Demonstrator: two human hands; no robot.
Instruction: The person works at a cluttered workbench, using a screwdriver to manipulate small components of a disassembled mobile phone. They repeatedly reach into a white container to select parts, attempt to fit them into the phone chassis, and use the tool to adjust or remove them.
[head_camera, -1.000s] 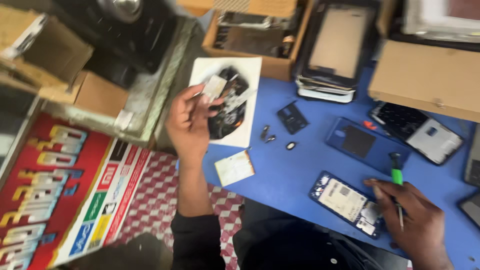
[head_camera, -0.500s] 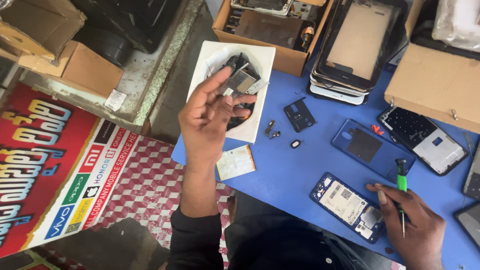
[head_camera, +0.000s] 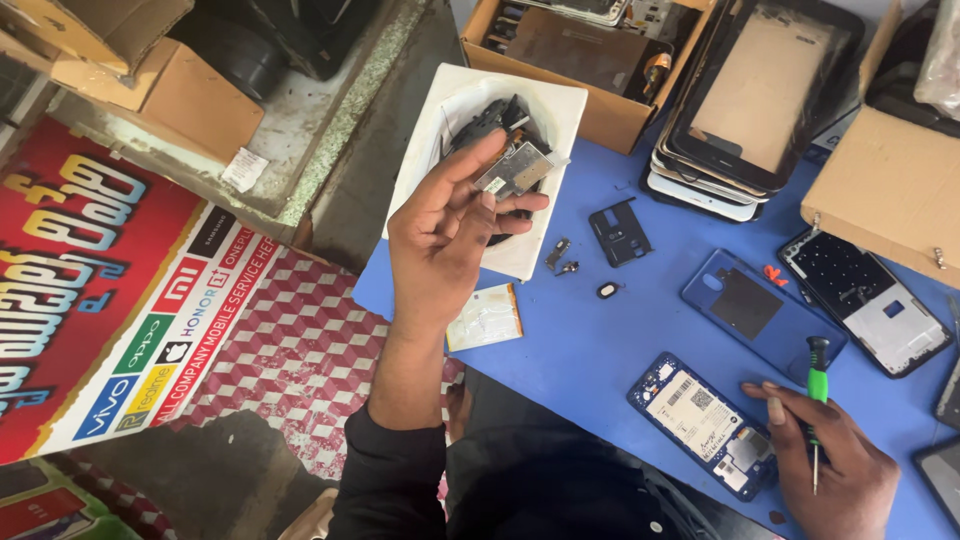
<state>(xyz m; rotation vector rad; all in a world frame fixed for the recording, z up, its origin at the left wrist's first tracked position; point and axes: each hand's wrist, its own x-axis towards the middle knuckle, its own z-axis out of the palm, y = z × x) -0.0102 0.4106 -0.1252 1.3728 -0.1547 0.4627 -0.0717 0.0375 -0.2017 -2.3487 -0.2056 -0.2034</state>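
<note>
Your left hand (head_camera: 445, 235) is raised over the table's 10 o'clock corner, palm toward you, thumb & fingertips pinching a small metal circuit board (head_camera: 518, 168) w/ a silvery shield; the board sits right above the white tray (head_camera: 425, 170) that holds dark loose parts. Your right hand (head_camera: 835, 470) rests on the blue table (head_camera: 590, 350) at abt 4 o'clock, fingers wrapped around a green-handled screwdriver (head_camera: 817, 400), tip pointing down toward you, index finger touching the edge of the opened blue phone (head_camera: 703, 423) just at its 9 o'clock side. A pale flat battery (head_camera: 485, 317) lies near the table edge, below the tray. At the centre: a small black bracket (head_camera: 620, 232), two tiny bits and a small oval ring, all apart from each other. A blue back cover (head_camera: 750, 305) lies at 2 o'clock from the open phone, a phone frame (head_camera: 865, 300) further right. At 12 o'clock a stack of screens (head_camera: 745, 110) beside a cardboard box (head_camera: 590, 60) of parts; another cardboard box at 2 o'clock.
</note>
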